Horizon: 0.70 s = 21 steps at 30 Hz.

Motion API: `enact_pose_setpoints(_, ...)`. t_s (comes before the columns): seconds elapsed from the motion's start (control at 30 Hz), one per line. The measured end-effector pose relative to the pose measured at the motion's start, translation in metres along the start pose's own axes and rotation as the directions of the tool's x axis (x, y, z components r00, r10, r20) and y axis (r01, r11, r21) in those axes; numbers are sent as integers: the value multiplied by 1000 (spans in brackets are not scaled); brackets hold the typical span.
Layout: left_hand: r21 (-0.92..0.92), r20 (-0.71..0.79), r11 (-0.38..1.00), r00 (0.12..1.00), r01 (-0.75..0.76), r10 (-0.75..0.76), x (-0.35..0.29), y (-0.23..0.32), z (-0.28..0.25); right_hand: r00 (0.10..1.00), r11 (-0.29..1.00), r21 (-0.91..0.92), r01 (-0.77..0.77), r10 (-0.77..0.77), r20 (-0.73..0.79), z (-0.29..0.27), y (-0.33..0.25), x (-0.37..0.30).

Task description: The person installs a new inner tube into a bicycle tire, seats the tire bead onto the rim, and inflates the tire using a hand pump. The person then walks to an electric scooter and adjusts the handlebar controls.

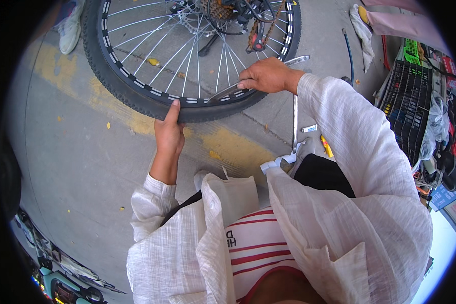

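Observation:
A bicycle wheel stands before me, its black rim (152, 91) marked with white dashes and its knobbly tire (117, 83) around it. My left hand (170, 133) grips the tire's near side, thumb up against the rim and fingers hidden behind the rubber. In my right hand (269, 76) is a shiny metal tire lever (223, 95). One flat end reaches the gap between rim and tire; how deep it goes I cannot tell. The other end sticks out past my knuckles. Below my right wrist is a second long metal bar (295, 124).
The sprockets (218, 9) and chain (273, 25) are at the hub. A small white tube (309, 128) and a yellow tube (327, 146) lie by my foot. Black crates (408, 106) with tools line the right. Other people's shoes (70, 33) show at far left and right.

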<state>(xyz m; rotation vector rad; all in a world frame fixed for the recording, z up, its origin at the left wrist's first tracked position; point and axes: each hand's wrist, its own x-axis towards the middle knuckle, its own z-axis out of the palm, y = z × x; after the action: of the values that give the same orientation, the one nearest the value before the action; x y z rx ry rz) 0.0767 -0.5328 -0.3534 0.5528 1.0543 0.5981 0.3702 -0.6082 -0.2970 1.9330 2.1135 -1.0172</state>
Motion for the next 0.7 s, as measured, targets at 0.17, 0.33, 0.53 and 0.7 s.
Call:
enact_pose_setpoints(0.17,10,20,1000,999,28,-28,6,-5,-6,995,998,-56,5,0,104,-12,1,12)
enact_pose_setpoints(0.33,-27,47,999,999,23,-22,5,-1,-2,988,992,-103,73,-58,142,-16,-3,24)
enact_pose_setpoints(0.53,-11,82,1000,996,26,-25,9,-1,-8,985,995,-72,66,-53,163,-15,-15,28)
enact_pose_setpoints(0.7,-65,134,998,991,26,-17,9,4,-10,989,987,-143,72,-52,142,-22,-31,27)
